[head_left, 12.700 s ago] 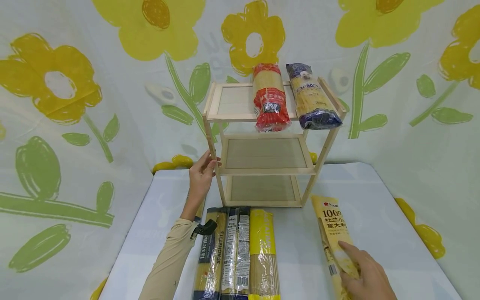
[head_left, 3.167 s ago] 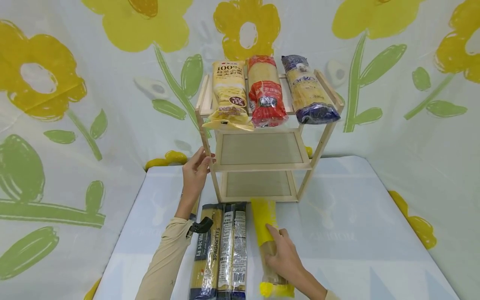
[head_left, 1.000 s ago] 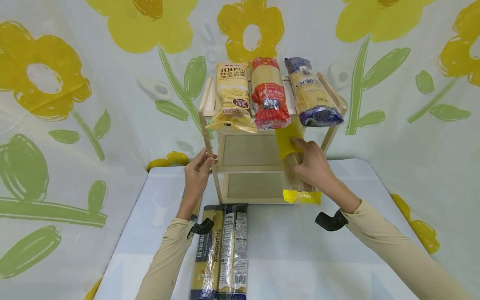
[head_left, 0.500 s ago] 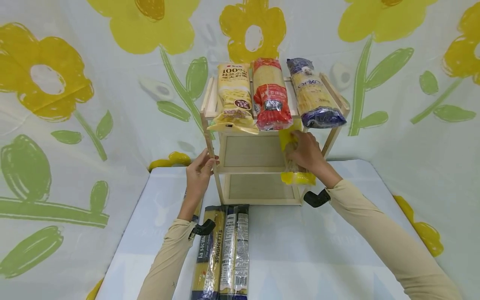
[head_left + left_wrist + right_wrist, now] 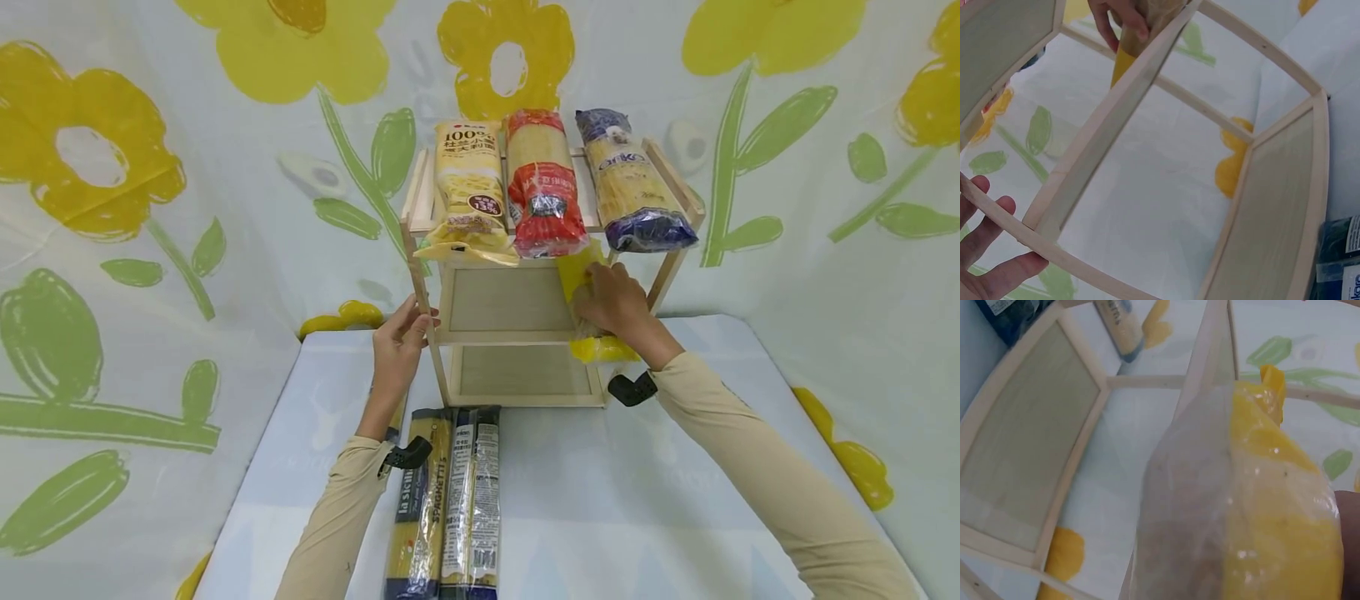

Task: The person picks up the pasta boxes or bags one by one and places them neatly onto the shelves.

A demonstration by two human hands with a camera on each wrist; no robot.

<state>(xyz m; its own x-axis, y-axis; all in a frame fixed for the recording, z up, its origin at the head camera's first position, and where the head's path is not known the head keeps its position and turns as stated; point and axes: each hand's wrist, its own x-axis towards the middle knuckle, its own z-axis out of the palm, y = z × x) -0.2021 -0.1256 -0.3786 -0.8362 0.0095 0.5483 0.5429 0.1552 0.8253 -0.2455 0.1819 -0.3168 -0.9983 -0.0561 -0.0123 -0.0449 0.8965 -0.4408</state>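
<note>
A three-tier wooden rack (image 5: 517,337) stands on the table. My left hand (image 5: 399,342) grips its left front post at middle-shelf height; the left wrist view shows fingers (image 5: 1013,275) and thumb on either side of the post. My right hand (image 5: 617,308) holds a yellow-ended pasta pack (image 5: 603,350) at the right part of the middle shelf. The pack's far end is hidden under the top shelf, and its near end sticks out past the front edge. In the right wrist view the clear and yellow wrapper (image 5: 1272,506) fills the foreground.
On the top shelf lie a cream pasta pack (image 5: 470,183), a red one (image 5: 546,196) and a blue-ended one (image 5: 636,187). Before the rack, a dark spaghetti pack (image 5: 420,508) and a silver-and-blue pack (image 5: 471,508) lie side by side. Another pack (image 5: 395,427) is mostly behind the left forearm.
Earlier the cream pack went from the table to the top shelf's left. The yellow pack was then lifted from the table and moved into the middle shelf's right side. My left hand stayed put.
</note>
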